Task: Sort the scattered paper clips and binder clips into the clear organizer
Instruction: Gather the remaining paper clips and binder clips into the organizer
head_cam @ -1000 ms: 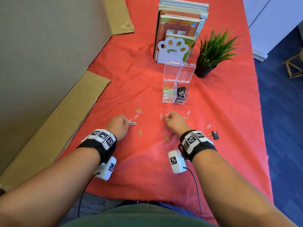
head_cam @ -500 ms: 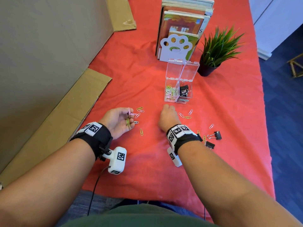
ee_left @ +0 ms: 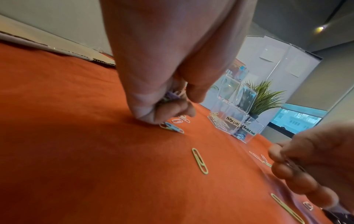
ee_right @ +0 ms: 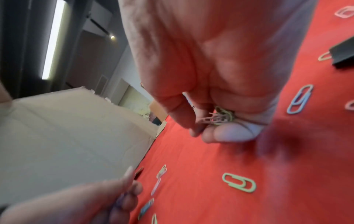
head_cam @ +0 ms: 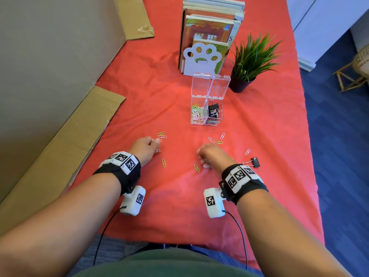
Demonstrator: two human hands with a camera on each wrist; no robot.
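The clear two-compartment organizer (head_cam: 206, 114) stands open mid-table, with paper clips in its left cell and black binder clips in its right cell; the organizer (ee_left: 235, 122) carries labels. My left hand (head_cam: 155, 144) is palm down with its fingers curled round several paper clips (ee_left: 171, 97), fingertips on the cloth by a blue-green clip (ee_left: 172, 127). My right hand (head_cam: 203, 161) grips a bunch of paper clips (ee_right: 220, 116) just above the cloth, beside a green clip (head_cam: 196, 168). A black binder clip (head_cam: 254, 162) lies to its right.
Loose paper clips lie on the red cloth (head_cam: 159, 96) ahead of both hands and between them. Books behind a white paw bookend (head_cam: 201, 58) and a potted plant (head_cam: 249, 62) stand beyond the organizer. A cardboard panel (head_cam: 50, 56) runs along the left. The table's right edge drops to blue floor.
My left hand has turned from palm up to palm down onto the cloth, still holding its clips. My right hand has drawn back towards me to beside the green clip.
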